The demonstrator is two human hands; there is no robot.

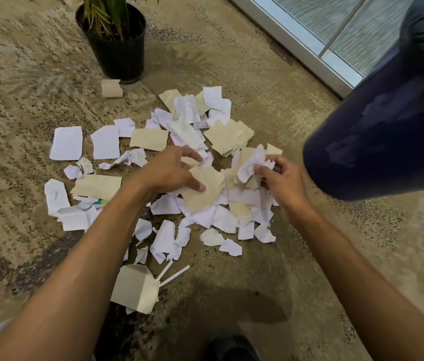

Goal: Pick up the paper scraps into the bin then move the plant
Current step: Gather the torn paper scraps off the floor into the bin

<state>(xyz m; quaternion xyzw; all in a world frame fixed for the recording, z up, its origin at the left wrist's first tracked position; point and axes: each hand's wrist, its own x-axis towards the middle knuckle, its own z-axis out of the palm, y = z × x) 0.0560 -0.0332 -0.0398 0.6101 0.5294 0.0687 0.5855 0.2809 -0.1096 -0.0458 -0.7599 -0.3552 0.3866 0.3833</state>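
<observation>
The left hand pinches a cream scrap; the right hand clutches crumpled white scraps; the bin stands beside them.

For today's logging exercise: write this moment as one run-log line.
left hand: gripping beige scrap | right hand: gripping white scraps | plant: unmoved

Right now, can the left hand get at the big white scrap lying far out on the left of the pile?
Probably yes. The left hand grips a beige scrap mid-pile, and only carpet and loose paper lie between it and the white scrap. Nothing stands in the way; it would have to swing left, likely dropping or keeping its piece.
</observation>
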